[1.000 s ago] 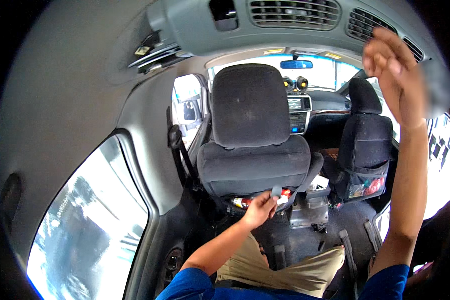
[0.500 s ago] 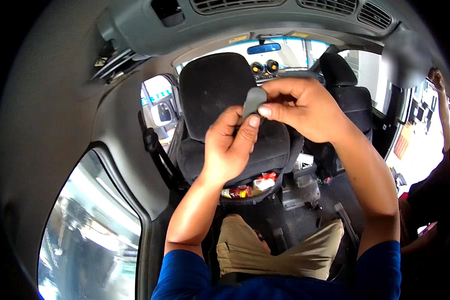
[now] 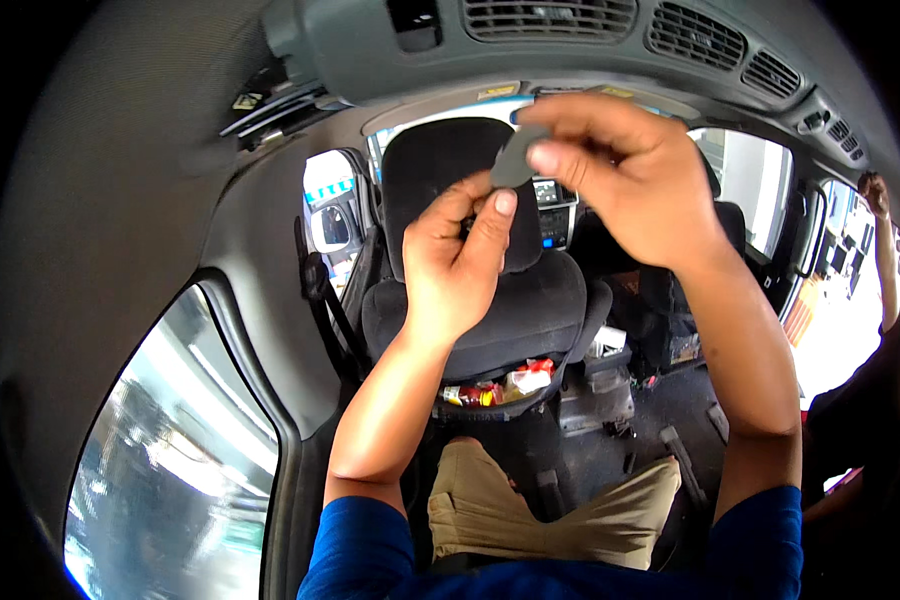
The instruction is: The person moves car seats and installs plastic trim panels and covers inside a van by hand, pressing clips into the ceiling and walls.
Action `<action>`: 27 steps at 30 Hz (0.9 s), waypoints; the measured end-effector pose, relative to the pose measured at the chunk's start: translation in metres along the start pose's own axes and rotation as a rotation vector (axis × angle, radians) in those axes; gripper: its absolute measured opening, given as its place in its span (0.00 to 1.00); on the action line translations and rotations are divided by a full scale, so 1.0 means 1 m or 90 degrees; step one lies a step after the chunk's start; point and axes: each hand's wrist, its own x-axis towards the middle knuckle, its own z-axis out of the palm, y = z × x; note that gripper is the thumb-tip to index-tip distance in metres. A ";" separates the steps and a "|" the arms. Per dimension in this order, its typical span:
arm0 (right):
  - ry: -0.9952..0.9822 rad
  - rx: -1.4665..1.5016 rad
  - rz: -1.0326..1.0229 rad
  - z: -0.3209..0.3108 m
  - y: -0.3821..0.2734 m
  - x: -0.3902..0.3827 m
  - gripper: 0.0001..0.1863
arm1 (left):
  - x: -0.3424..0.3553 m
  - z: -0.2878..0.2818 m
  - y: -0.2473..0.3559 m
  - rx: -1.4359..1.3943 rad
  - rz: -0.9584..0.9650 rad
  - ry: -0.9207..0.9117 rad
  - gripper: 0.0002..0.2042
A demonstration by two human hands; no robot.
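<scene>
A small, flat grey piece with rounded ends [image 3: 513, 163], perhaps a plastic cover, is held up in front of the black seat headrest [image 3: 435, 160]. My left hand [image 3: 452, 265] pinches its lower end between thumb and fingers. At its upper end is my right hand [image 3: 642, 180], with the thumb against the piece and the fingers curled above it. The piece is slightly blurred, and the fingers behind it are partly hidden.
Overhead runs a grey ceiling panel with air vents [image 3: 550, 18] and a dark rectangular opening [image 3: 414, 22]. Below the seat back [image 3: 475, 315], a pocket holds a bottle and wrappers [image 3: 500, 388]. A side window [image 3: 175, 450] is on the left. Another person's raised arm [image 3: 885, 250] shows at far right.
The view has tilted up, showing more of the ceiling vents. My right hand has risen, and the grey piece has tipped to the right between my hands.
</scene>
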 end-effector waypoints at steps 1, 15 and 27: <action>0.040 0.011 -0.003 -0.001 -0.003 0.013 0.14 | 0.008 0.000 0.002 -0.030 0.007 0.015 0.11; -0.027 0.205 0.133 0.014 -0.009 0.028 0.18 | 0.030 -0.011 0.014 -0.182 0.094 0.057 0.10; 0.092 -0.142 -0.159 0.022 -0.011 0.024 0.10 | 0.044 -0.021 0.037 0.058 0.185 0.050 0.10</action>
